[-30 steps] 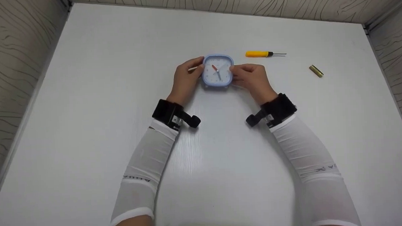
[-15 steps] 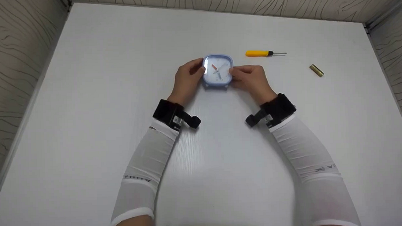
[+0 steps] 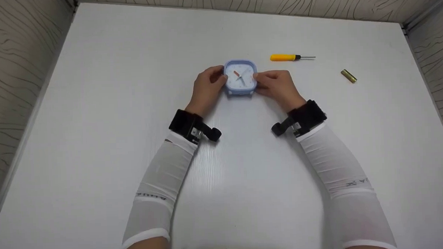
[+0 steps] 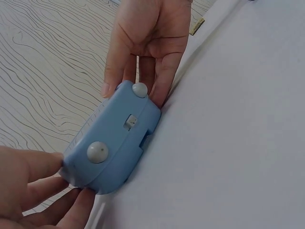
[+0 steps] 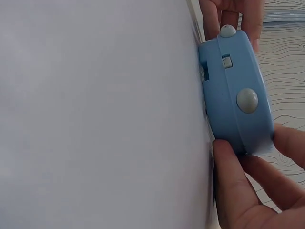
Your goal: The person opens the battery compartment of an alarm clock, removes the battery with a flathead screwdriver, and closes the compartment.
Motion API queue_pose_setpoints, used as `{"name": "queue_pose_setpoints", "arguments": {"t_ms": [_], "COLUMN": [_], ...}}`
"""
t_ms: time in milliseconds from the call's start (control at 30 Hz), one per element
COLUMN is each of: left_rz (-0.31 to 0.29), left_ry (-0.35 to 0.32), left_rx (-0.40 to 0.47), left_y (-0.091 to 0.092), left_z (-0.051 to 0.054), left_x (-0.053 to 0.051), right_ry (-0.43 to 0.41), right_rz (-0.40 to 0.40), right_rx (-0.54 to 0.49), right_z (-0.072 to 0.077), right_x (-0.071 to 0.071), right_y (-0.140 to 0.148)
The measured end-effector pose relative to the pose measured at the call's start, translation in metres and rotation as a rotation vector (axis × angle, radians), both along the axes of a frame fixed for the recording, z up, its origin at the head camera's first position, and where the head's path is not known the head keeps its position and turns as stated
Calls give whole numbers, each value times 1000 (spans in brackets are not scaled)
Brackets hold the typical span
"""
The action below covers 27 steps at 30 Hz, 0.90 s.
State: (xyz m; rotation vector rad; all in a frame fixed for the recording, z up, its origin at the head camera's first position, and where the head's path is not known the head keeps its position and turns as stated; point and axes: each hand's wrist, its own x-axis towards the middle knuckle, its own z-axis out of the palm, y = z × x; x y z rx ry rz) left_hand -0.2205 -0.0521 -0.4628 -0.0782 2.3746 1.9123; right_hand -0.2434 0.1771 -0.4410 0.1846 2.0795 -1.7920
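Note:
A light-blue alarm clock [image 3: 241,76] with a rounded square case is held face up toward the head camera. Its dial is white, with one orange hand among the others. At its left side my left hand [image 3: 206,87] grips the case between thumb and fingers. My right hand [image 3: 278,86] pinches the opposite side, thumb at the front rim. Both wrist views show the clock's underside [image 4: 112,140] with two round pale feet [image 5: 247,100] and a small switch [image 5: 227,61]. Its back is mostly hidden.
On the white table [image 3: 106,106], a screwdriver [image 3: 283,57] with a yellow handle lies beyond the right hand. A gold-coloured battery [image 3: 348,76] rests farther right. Wood-patterned panels [image 3: 239,4] border the table's back and sides.
Between both hands the clock has tipped slightly; the glare seen on its dial half a second ago is gone, and its feet show more. The hands have barely shifted.

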Motion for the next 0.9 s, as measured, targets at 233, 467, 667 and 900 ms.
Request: {"name": "queue_pose_setpoints", "arguments": {"t_ms": [233, 467, 667, 900], "left_rz": [-2, -5, -1, -8], "left_ry": [-2, 18, 2, -13], "left_rx": [14, 28, 12, 23], "left_y": [0, 0, 0, 1], "left_z": [0, 2, 3, 6], "left_x": [0, 0, 0, 1], "right_ry": [-7, -14, -28, -59], "right_rz": [8, -28, -13, -8], "right_rx": [12, -56, -43, -26], "right_z": [1, 0, 1, 2], "right_x": [0, 0, 0, -1], "right_y": [-1, -2, -1, 0]}}
